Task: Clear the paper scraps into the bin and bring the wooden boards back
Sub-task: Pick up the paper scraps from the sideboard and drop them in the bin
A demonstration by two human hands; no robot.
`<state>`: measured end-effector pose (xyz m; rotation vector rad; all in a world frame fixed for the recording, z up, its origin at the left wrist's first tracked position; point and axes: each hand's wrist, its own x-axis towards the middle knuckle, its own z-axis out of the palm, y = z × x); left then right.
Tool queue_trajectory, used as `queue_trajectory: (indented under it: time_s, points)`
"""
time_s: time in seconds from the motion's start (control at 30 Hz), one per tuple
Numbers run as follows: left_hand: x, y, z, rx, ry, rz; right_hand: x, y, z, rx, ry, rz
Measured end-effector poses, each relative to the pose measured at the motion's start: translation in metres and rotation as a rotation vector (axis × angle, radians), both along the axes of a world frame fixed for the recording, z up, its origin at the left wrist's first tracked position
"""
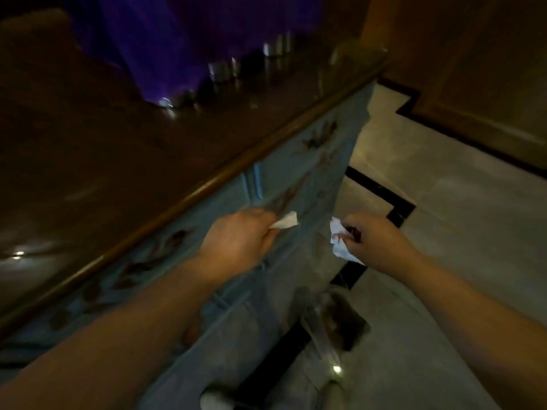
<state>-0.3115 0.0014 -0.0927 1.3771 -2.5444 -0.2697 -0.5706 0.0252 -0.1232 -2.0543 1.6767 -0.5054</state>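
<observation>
1. My left hand [239, 241] is closed around a white paper scrap [285, 222]; the fingers curl in and pinch its near end, and a flat corner of it sticks out to the right of the knuckles.
2. My right hand [374, 241] grips a second, more crumpled scrap [340, 242]. Thumb and fingertips are pressed together on it and most of the wad hangs loose to the left of the hand.
3. Both scraps sit in mid-air in front of me, near each other but not touching, beside the blue painted cabinet [299, 179] and above the pale tiled floor [444, 217].
4. To my eye this paper is nearly weightless, soft and easily torn. A light pinch holds it, but loose flaps can slip free or catch on things, so I would ball each piece deeper into the palm rather than hold it by an edge.
5. The view is dark and smeared. I cannot make out a bin for certain; a dim, dark-topped object [337, 321] stands low on the floor near my arms and may be it, though I cannot tell.
6. No wooden boards show here, only the brown cabinet top [103, 161] on the left. I judge the scrap-clearing step is in hand and the boards are not yet fetched.
</observation>
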Motion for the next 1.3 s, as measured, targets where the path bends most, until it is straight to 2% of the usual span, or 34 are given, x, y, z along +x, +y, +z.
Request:
queue_trajectory:
  time_s: [0.1,0.27,0.5,0.73,0.87,0.93,1.03,1.3]
  points:
    - [-0.045,0.004,-0.053,0.173,0.022,-0.007,-0.053,0.023,-0.054,0.123,-0.045,-0.115]
    - [-0.088,0.005,-0.134,0.309,0.056,0.03,-0.091,0.052,-0.139,0.222,-0.124,-0.254]
    - [-0.137,-0.002,-0.295,0.455,-0.025,-0.063,-0.109,0.086,-0.31,0.412,-0.137,-0.481]
    - [-0.171,0.026,-0.447,0.614,0.06,-0.068,-0.106,0.107,-0.47,0.589,-0.226,-0.704]
    - [-0.187,0.026,-0.53,0.646,0.083,-0.058,-0.107,0.107,-0.555,0.634,-0.243,-0.747]
    - [-0.192,0.026,-0.56,0.654,0.076,-0.097,-0.109,0.105,-0.585,0.651,-0.26,-0.743]
    - [-0.197,0.027,-0.594,0.647,0.07,-0.168,-0.116,0.104,-0.613,0.571,-0.188,-0.661]
    - [-0.231,0.024,-0.64,0.723,-0.02,-0.113,-0.131,0.116,-0.608,0.525,-0.111,-0.497]
